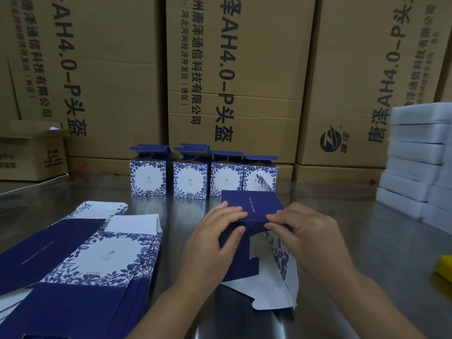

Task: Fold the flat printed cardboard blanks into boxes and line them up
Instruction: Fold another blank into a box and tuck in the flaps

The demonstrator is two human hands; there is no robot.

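Note:
A half-folded navy and floral box lies on its side at the middle of the steel table, its flaps spread toward me. My left hand grips its near left edge, thumb underneath. My right hand pinches its near right corner with fingertips. A stack of flat printed blanks lies at the left. Several folded boxes stand in a row behind, top flaps up.
Large brown cartons wall off the back of the table. A small open carton sits at the far left. Stacked white foam blocks fill the right side. A yellow object shows at the right edge.

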